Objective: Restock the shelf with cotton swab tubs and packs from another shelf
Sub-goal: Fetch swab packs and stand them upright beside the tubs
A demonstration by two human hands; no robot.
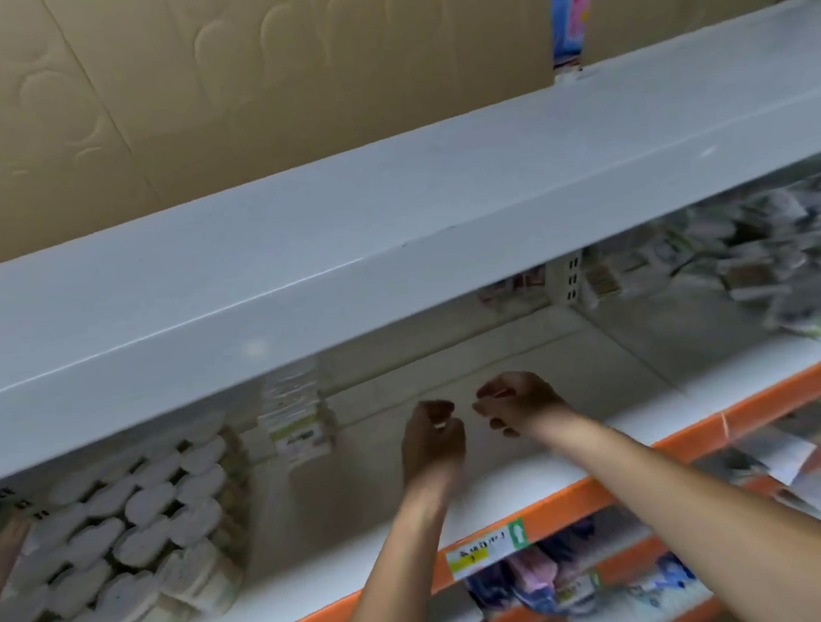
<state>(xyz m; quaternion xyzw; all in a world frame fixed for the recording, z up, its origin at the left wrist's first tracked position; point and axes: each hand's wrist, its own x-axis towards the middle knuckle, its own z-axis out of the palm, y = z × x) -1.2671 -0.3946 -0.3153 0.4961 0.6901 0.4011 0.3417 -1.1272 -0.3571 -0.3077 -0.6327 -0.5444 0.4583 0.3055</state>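
Observation:
Both my hands reach into the bare middle stretch of the white shelf (pixel 539 474) with the orange front edge. My left hand (pixel 433 439) and my right hand (pixel 517 403) hover side by side, fingers curled, with nothing visible in either. Several heart-shaped white cotton swab tubs (pixel 134 538) stand stacked in rows at the left of the same shelf. Flat cotton swab packs (pixel 299 422) stand upright just left of my hands. More swab packs (pixel 764 256) lie piled at the right end, blurred.
A thick white shelf board (pixel 390 222) overhangs the working shelf from above, with cardboard boxes (pixel 225 78) on it. An orange rail with a price label (pixel 486 549) fronts the shelf. Below it hang assorted packaged goods (pixel 550 583).

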